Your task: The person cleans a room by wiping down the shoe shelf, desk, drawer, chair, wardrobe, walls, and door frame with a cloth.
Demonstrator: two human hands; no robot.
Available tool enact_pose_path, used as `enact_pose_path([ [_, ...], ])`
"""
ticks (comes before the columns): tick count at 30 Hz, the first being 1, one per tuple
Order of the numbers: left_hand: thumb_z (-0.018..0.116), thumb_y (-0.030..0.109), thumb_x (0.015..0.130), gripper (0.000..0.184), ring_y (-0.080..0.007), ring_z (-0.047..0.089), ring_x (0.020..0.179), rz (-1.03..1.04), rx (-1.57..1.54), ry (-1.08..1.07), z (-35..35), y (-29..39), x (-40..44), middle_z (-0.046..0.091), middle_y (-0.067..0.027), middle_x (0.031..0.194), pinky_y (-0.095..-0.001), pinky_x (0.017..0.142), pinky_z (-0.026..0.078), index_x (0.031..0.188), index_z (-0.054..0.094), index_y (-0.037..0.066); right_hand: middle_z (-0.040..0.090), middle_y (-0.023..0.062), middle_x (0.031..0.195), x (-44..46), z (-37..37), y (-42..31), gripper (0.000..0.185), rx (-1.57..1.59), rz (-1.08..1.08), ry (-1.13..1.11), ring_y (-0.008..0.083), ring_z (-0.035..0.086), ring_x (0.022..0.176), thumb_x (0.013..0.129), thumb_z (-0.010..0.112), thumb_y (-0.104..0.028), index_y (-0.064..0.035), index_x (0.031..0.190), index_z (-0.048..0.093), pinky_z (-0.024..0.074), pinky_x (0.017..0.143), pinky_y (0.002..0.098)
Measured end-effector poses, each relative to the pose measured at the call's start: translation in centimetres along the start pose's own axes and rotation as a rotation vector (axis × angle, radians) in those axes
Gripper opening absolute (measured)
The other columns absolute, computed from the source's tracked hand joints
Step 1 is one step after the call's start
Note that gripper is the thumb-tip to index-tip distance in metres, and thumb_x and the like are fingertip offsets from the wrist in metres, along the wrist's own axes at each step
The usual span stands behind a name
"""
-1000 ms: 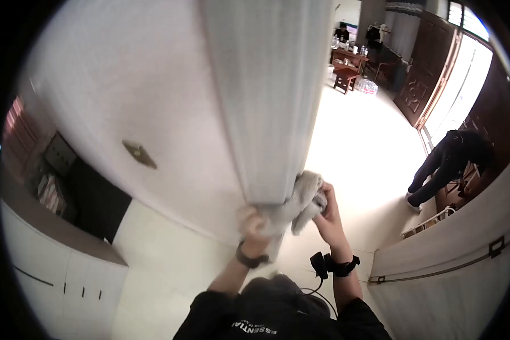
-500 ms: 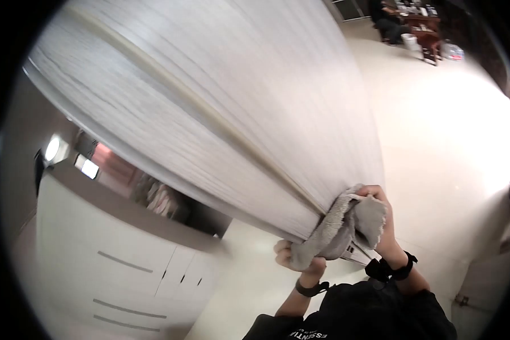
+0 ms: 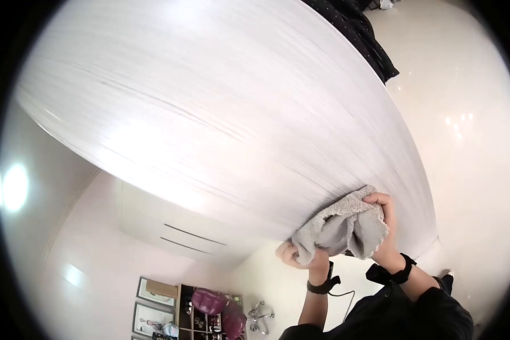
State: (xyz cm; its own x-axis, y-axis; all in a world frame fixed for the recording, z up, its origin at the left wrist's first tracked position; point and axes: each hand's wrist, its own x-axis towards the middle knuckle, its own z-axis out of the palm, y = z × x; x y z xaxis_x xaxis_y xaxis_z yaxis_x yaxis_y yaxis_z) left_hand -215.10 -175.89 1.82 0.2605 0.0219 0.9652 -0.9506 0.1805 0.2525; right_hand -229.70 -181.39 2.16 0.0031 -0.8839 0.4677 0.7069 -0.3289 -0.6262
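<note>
A crumpled grey cloth is stretched between my two hands, against the lower edge of a large pale wood-grain panel. My left hand is closed on the cloth's left end. At its upper right end, my right hand grips the cloth, fingers bent over the edge. Black bands circle both wrists, and a dark cable hangs below them.
Dark speckled fabric shows behind the panel's top edge. Glossy pale floor lies to the right. At the bottom left are framed pictures, a shelf with purple bags and a metal-legged base.
The view has swung from the narrow panel edge to a broad panel face. My left hand, earlier blurred beside the edge, holds the cloth's left end; the cloth is spread wider between both hands.
</note>
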Motion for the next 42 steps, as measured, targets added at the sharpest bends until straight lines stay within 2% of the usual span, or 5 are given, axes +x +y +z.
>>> enact_pose_path([
  [9, 0.06, 0.008, 0.077, 0.029, -0.0199, 0.043, 0.089, 0.005, 0.07, -0.197, -4.3, -2.2, 2.0, 0.039, -0.0066, 0.095, -0.0344, 0.083, 0.036, 0.095, 0.038, 0.008, 0.048, 0.0061, 0.102, -4.1, 5.1, 5.1, 0.053, 0.277, -0.021, 0.116, 0.0139, 0.05, 0.093, 0.075, 0.071, -0.011, -0.0097, 0.112, 0.033, 0.0419, 0.083, 0.0288],
  [19, 0.058, 0.0, 0.072, 0.023, -0.021, 0.041, 0.081, 0.037, 0.003, 0.051, -3.9, 1.0, 4.1, 0.039, -0.0069, 0.086, -0.0324, 0.075, 0.035, 0.083, 0.041, 0.01, 0.049, 0.0101, 0.106, -1.4, 4.6, 0.0, 0.049, -0.387, -0.287, -0.088, 0.0172, 0.051, 0.097, 0.079, 0.066, -0.013, -0.0057, 0.116, 0.035, 0.041, 0.088, 0.0307],
  [24, 0.057, 0.002, 0.072, 0.02, -0.0224, 0.041, 0.08, -0.197, -0.175, 0.319, -5.3, -0.4, 4.4, 0.039, -0.0075, 0.085, -0.0328, 0.073, 0.036, 0.081, 0.041, 0.01, 0.05, 0.0096, 0.106, -1.1, 8.7, -2.7, 0.032, -0.562, -0.421, -0.174, 0.0174, 0.051, 0.096, 0.083, 0.059, -0.011, -0.0037, 0.109, 0.043, 0.0413, 0.089, 0.0304],
  [29, 0.062, -0.005, 0.064, 0.03, -0.0226, 0.043, 0.08, -0.295, -0.389, 0.104, -8.2, -2.1, 4.5, 0.041, -0.0106, 0.087, -0.0323, 0.071, 0.038, 0.083, 0.043, 0.007, 0.049, 0.0114, 0.105, -2.9, 12.7, -3.0, 0.039, -0.979, -0.68, -0.029, 0.0195, 0.051, 0.097, 0.08, 0.063, -0.009, -0.0013, 0.111, 0.04, 0.0413, 0.09, 0.0322],
  [42, 0.061, -0.002, 0.066, 0.036, -0.0189, 0.041, 0.077, -0.377, -0.429, 0.089, -5.1, -2.0, 1.8, 0.04, -0.0116, 0.089, -0.0272, 0.069, 0.036, 0.095, 0.041, 0.006, 0.05, 0.0115, 0.113, -1.3, 5.6, 1.4, 0.053, -0.851, -0.548, 0.108, 0.0217, 0.049, 0.103, 0.075, 0.065, -0.004, -0.0024, 0.121, 0.039, 0.037, 0.095, 0.0336],
])
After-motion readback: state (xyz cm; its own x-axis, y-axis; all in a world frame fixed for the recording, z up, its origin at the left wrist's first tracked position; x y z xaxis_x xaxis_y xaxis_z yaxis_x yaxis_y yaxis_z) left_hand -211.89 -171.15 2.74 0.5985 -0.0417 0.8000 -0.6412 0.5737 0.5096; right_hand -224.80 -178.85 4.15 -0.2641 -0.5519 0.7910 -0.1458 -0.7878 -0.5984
